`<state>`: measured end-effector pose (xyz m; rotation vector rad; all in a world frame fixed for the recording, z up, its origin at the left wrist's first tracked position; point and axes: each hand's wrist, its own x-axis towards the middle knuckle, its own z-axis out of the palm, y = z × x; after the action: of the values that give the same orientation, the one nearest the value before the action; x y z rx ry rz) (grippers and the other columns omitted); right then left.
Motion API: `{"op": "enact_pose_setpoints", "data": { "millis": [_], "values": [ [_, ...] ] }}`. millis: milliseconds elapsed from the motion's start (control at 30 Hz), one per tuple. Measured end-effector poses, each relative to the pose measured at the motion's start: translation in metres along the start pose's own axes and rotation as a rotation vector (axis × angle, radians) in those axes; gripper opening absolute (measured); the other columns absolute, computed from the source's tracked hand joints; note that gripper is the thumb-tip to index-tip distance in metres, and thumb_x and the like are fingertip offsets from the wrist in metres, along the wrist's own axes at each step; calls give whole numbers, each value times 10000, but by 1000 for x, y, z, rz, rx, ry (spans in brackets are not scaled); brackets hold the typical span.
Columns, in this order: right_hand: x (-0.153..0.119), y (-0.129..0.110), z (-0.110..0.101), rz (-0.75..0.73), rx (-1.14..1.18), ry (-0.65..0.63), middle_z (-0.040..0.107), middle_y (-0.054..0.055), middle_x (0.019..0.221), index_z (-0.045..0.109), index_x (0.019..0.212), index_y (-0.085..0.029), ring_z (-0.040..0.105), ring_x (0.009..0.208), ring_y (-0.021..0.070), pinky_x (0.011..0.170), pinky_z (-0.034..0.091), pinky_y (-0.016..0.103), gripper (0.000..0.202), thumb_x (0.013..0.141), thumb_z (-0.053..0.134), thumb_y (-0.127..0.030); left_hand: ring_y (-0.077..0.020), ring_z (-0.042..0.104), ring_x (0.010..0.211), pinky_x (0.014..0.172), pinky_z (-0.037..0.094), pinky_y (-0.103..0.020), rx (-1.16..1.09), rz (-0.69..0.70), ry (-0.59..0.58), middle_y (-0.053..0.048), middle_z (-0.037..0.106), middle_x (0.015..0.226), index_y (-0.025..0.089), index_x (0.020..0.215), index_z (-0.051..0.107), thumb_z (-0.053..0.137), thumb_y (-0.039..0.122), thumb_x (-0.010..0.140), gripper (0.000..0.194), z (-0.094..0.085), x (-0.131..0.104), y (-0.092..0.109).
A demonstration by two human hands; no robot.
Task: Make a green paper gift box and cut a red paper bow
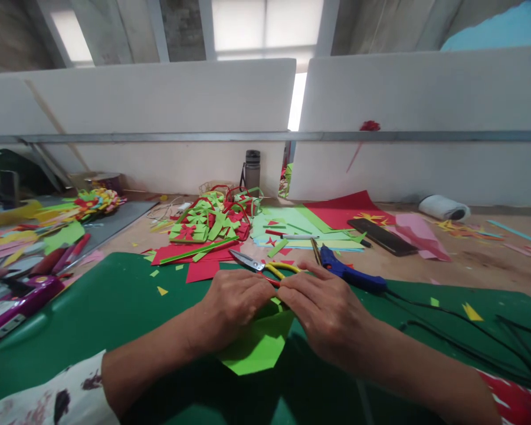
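Observation:
A folded piece of light green paper is held between my two hands over the green mat. My left hand pinches its upper edge with closed fingers. From the other side my right hand grips the same edge, and the fingertips of both hands nearly meet. Just beyond the fingers lie scissors with yellow and red handles, partly hidden by the hands. A blue glue gun rests to the right of my right hand, its cord running off to the right.
Green and red paper pieces are heaped behind the scissors, with a dark bottle beyond. A phone, red paper and a white roll lie at the right. At far left is a purple tool among paper scraps.

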<state>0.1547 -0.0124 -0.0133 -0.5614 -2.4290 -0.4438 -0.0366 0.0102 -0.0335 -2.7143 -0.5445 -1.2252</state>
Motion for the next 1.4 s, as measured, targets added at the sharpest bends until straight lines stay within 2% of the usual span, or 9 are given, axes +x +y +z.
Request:
{"op": "enact_pose_setpoints", "data": {
  "millis": [233,433,600,800,1100,1233,1400],
  "values": [
    [0,-3,-3,-71,-65,48,660,109,778,619,856,-72,600,733,187,836,435,428,202,850,422,-28,-149,647,695,687,520,-267,-19,10,-6,-58,673,681,139,869,592,428,147,884,165,0,-1,0],
    [1,-5,-3,-30,-23,31,645,72,708,616,796,-108,571,643,159,870,413,450,219,835,415,-32,-146,650,688,702,524,-268,-33,11,-1,-59,677,682,148,855,598,406,162,893,196,2,-2,1],
    [3,-3,-3,-27,-40,45,654,82,750,617,834,-90,581,702,172,847,423,438,196,859,428,-40,-150,660,706,700,529,-269,-44,18,43,-66,689,702,146,880,604,411,163,892,194,3,-2,0],
    [5,-7,-7,-24,-115,-31,607,72,646,601,717,-110,528,605,168,798,439,428,269,853,383,-31,-149,665,699,716,530,-271,-53,47,64,-76,696,715,141,870,607,425,175,894,187,3,-2,-2],
    [1,-4,-1,-15,-95,-35,646,108,734,612,867,-78,579,708,199,899,389,487,257,824,369,-6,-151,664,719,718,535,-277,-27,42,59,-71,693,712,139,864,611,455,167,883,160,0,-1,-3],
    [1,-2,-1,33,-55,-7,667,87,741,607,830,-110,606,716,177,940,357,474,281,831,350,3,-148,665,733,715,534,-272,-41,29,44,-76,701,745,144,869,609,444,134,874,166,1,-2,-6],
    [4,1,-2,86,45,21,675,89,736,614,809,-115,616,718,181,836,424,422,296,781,353,22,-154,663,739,677,530,-260,-56,23,31,-80,709,763,137,871,614,458,50,814,188,-2,2,-7]
  ]
}}
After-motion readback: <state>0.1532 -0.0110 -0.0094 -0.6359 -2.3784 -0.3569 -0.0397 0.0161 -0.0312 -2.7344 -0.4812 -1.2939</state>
